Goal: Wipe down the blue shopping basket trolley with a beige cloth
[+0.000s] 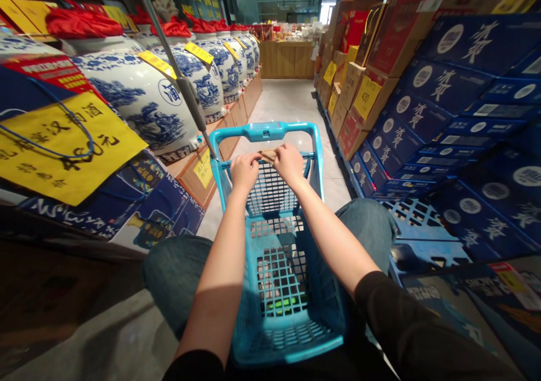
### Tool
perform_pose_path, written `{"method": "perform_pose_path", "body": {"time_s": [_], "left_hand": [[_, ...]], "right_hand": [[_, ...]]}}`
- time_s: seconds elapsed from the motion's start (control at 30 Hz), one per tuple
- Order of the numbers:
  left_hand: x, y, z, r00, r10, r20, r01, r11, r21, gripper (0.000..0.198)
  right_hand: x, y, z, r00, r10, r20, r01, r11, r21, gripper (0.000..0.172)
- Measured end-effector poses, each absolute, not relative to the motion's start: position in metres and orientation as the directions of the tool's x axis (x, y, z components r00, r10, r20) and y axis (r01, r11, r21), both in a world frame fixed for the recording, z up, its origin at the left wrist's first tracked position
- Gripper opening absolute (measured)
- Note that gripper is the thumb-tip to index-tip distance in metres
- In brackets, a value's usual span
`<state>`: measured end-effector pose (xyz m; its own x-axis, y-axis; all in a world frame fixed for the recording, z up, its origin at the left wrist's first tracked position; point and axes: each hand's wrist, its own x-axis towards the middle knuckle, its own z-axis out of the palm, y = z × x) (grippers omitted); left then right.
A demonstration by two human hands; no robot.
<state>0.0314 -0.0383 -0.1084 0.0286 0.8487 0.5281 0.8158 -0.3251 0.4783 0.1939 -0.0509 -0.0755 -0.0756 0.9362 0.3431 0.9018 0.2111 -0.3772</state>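
A brown cloth (pixel 267 155) is pinched between my two hands at the far rim of a blue plastic shopping basket (pixel 291 308). My left hand (pixel 245 171) has its fingers closed on the cloth's left end, close to the basket's upper edge. On the other end, my right hand (pixel 289 163) grips with its fingertips bent over the rim. Beyond both hands rises the basket's blue handle (pixel 266 132). A grey pole (pixel 186 93) leans at the handle's left side. Inside, the mesh floor of the basket shows, with something green under it.
Blue-and-white jars (pixel 139 99) with red cloth tops line the left, behind a yellow price sign (pixel 71 147). Stacked blue cartons (pixel 439 88) and brown boxes (pixel 389 37) stand on the right, on a blue pallet (pixel 426 243). A tiled aisle (pixel 287 96) runs to a wooden counter (pixel 287 60).
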Motion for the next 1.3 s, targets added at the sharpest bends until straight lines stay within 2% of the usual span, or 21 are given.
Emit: {"method": "perform_pose_path", "body": {"time_s": [0.1, 0.17, 0.23, 0.37, 0.47, 0.63, 0.73, 0.97, 1.17, 1.23, 1.3], "left_hand": [[0.031, -0.038, -0.108, 0.013, 0.853, 0.521, 0.825, -0.304, 0.477, 0.038], [0.028, -0.037, -0.108, 0.008, 0.858, 0.513, 0.807, -0.309, 0.504, 0.04], [0.026, -0.037, -0.108, 0.015, 0.859, 0.512, 0.79, -0.324, 0.52, 0.041], [0.03, -0.04, -0.106, 0.043, 0.867, 0.497, 0.804, -0.325, 0.497, 0.038], [0.035, -0.043, -0.104, 0.042, 0.87, 0.491, 0.82, -0.311, 0.481, 0.037], [0.036, -0.043, -0.103, 0.032, 0.874, 0.484, 0.815, -0.303, 0.493, 0.039], [0.036, -0.042, -0.104, 0.022, 0.871, 0.491, 0.801, -0.309, 0.512, 0.04], [0.036, -0.042, -0.104, 0.025, 0.864, 0.504, 0.791, -0.325, 0.518, 0.037], [0.036, -0.044, -0.103, 0.032, 0.87, 0.492, 0.798, -0.319, 0.512, 0.038], [0.036, -0.043, -0.103, 0.028, 0.869, 0.494, 0.803, -0.314, 0.507, 0.038], [0.036, -0.043, -0.103, 0.026, 0.87, 0.492, 0.808, -0.308, 0.501, 0.038]], "right_hand": [[0.175, -0.055, -0.081, -0.232, 0.88, 0.414, 0.865, 0.382, -0.327, 0.036], [0.171, -0.055, -0.083, -0.263, 0.864, 0.429, 0.847, 0.419, -0.325, 0.035], [0.179, -0.052, -0.081, -0.214, 0.889, 0.406, 0.857, 0.37, -0.358, 0.034], [0.21, -0.045, -0.075, -0.021, 0.941, 0.337, 0.89, 0.171, -0.422, 0.028], [0.219, -0.044, -0.074, 0.055, 0.933, 0.356, 0.885, 0.119, -0.45, 0.034], [0.2, -0.048, -0.08, -0.18, 0.891, 0.417, 0.84, 0.36, -0.406, 0.043], [0.193, -0.047, -0.084, -0.233, 0.877, 0.421, 0.817, 0.411, -0.404, 0.042], [0.206, -0.04, -0.083, -0.156, 0.899, 0.41, 0.827, 0.346, -0.443, 0.038], [0.219, -0.043, -0.074, 0.033, 0.931, 0.363, 0.878, 0.147, -0.455, 0.036], [0.216, -0.042, -0.076, -0.015, 0.925, 0.379, 0.864, 0.203, -0.461, 0.036], [0.208, -0.042, -0.079, -0.176, 0.893, 0.414, 0.812, 0.369, -0.452, 0.036]]}}
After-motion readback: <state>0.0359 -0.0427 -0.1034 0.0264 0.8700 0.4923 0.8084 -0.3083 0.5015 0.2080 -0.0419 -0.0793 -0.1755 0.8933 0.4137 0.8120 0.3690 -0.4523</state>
